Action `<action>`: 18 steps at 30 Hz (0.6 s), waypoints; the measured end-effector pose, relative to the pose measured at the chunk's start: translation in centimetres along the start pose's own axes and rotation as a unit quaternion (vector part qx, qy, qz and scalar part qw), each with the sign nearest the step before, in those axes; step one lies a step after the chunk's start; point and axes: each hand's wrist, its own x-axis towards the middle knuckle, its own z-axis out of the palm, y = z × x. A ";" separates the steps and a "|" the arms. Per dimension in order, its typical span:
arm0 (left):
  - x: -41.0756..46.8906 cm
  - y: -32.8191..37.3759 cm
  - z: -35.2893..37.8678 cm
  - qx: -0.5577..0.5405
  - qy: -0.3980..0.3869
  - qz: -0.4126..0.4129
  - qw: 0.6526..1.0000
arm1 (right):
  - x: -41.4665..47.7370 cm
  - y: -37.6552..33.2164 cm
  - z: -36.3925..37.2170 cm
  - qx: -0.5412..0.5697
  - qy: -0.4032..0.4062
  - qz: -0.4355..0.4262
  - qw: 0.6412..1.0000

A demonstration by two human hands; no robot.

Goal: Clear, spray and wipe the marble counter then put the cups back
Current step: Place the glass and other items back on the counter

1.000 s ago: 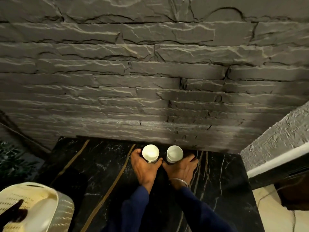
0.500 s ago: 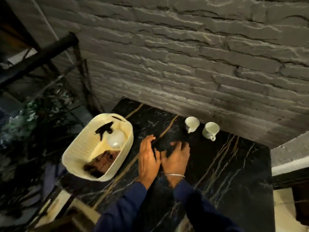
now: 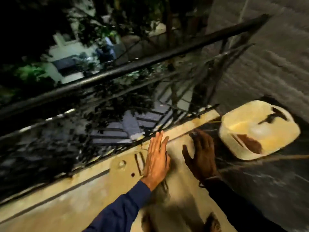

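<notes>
Bare, outstretched fingers (image 3: 160,139) of the left hand (image 3: 156,162) and the shadowed right hand (image 3: 203,158) hold nothing, side by side near the black gold-veined marble tabletop (image 3: 267,181), where a cream perforated plastic basket (image 3: 258,129) sits beside a black metal railing (image 3: 133,67).

The black marble counter (image 3: 270,185) fills the right side of the blurred view, its dark surface crossed by thin golden veins. Its left edge runs beside a pale stone ledge (image 3: 70,196) that borders a black metal railing. A cream perforated plastic basket (image 3: 257,129) sits on the counter near that left edge, close to the far corner by the grey wall. Inside it lie a brown cloth, a pale rounded item that may be a bottle, and a black object, too smeared to name.
</notes>
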 end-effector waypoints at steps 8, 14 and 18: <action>-7.8 -22.8 -3.2 0.078 -0.158 -0.242 0.954 | 1.0 -10.4 20.1 -0.020 -0.273 -0.022 0.962; -10.9 -32.3 1.1 0.031 -0.184 -0.370 0.910 | -2.2 -9.6 32.7 -0.084 -0.443 0.045 0.891; -11.3 -38.1 7.3 -0.010 -0.207 -0.395 0.895 | -2.5 -9.2 38.4 -0.136 -0.497 0.053 0.855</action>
